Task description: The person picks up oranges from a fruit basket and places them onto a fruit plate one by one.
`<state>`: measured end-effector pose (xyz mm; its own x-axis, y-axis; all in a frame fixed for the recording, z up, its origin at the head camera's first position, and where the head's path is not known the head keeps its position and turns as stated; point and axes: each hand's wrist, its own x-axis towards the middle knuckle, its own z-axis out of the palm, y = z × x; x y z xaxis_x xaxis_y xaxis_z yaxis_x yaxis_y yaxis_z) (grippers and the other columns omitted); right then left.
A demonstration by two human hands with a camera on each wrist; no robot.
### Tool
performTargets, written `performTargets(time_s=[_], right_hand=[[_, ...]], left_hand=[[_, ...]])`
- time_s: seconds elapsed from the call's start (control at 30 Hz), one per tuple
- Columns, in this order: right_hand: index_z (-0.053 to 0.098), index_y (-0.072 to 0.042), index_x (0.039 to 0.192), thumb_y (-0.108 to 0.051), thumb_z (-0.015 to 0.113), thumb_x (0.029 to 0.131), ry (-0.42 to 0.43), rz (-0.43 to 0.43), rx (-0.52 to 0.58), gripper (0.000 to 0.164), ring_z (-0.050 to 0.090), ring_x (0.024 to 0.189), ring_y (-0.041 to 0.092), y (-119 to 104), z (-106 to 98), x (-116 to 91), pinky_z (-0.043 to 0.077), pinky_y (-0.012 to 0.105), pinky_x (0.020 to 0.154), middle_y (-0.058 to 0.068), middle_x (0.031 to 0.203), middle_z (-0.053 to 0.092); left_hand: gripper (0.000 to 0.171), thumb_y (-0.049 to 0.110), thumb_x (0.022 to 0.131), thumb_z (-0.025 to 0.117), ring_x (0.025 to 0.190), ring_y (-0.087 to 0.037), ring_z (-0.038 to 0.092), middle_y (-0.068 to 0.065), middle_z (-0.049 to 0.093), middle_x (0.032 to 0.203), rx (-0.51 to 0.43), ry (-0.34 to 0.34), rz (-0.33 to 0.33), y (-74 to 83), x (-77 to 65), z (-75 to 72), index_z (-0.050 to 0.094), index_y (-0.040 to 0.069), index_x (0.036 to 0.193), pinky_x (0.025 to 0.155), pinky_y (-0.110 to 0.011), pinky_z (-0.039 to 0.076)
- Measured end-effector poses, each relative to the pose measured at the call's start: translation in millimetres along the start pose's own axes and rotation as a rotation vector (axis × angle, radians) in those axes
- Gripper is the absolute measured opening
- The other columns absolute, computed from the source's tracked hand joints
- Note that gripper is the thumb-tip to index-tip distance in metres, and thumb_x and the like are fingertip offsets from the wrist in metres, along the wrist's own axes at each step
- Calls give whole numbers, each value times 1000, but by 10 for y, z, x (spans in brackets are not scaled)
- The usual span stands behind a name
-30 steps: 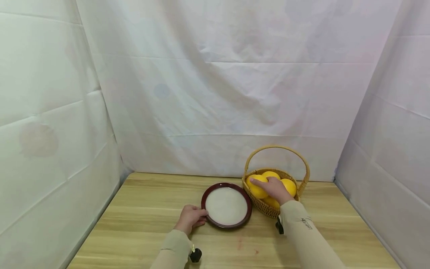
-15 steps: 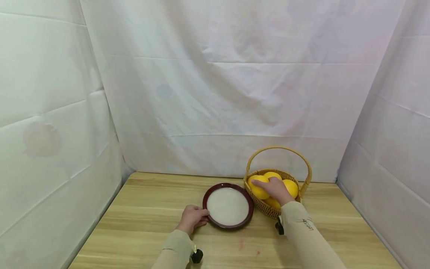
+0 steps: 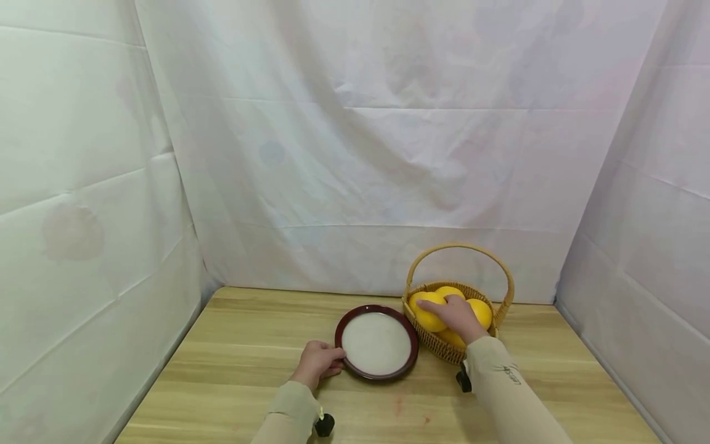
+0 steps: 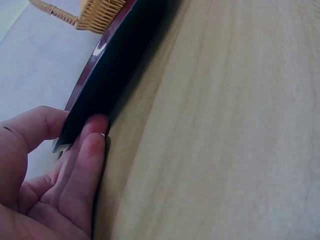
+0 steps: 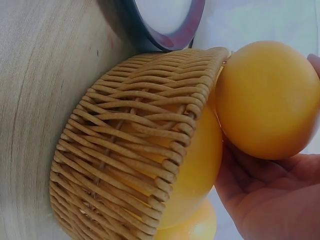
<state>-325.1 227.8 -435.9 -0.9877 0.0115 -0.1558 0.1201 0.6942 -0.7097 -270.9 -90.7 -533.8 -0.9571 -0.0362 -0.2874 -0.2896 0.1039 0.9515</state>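
The yellow fruit [image 3: 428, 313] is in the grasp of the right hand [image 3: 459, 316], thumb laid over its side, fingers curled against it. It is round, with no long axis. At least 3 other fruits [image 3: 478, 313] nestle beside and under those fingers, inside the basket [image 5: 110, 150], whose rim is just beside the gripped fruit. Left of the right fingers, close by the basket, is the plate [image 3: 376, 344]; the left hand [image 3: 318, 361] pinches its edge, thumb above, fingers beneath. That hand is farther from the fruit, the plate between.
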Motion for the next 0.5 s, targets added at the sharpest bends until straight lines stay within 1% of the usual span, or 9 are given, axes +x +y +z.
performTargets(time_s=[0.13,0.27,0.37,0.5], right_hand=[[31,11,151,-74,63,83,5,-6,1,114,46,133,44,6,-5,-8,41,60,112,35,153,38],[28,8,153,-73,65,83,23,-22,25,113,46,135,44,4,4,-11,42,58,111,33,154,37],[28,6,154,-70,66,84,41,-39,40,111,47,133,44,-10,1,-8,45,57,108,31,153,39],[30,6,153,-68,68,84,60,-55,50,108,51,129,44,-13,-4,2,49,55,103,31,152,41]], left_hand=[[35,8,87,72,67,-11,68,-10,72,81,7,-9,-4,-20,16,-1,63,-14,114,64,-27,62],[30,8,87,72,67,-12,67,-10,72,80,-2,-12,-5,-34,37,0,66,-12,109,65,-27,62],[30,8,87,72,68,-11,67,-9,72,80,-11,-12,-2,-30,51,3,66,-12,108,65,-27,62],[33,7,87,72,68,-11,67,-10,72,81,-19,-12,2,-21,65,3,64,-13,111,66,-27,62]])
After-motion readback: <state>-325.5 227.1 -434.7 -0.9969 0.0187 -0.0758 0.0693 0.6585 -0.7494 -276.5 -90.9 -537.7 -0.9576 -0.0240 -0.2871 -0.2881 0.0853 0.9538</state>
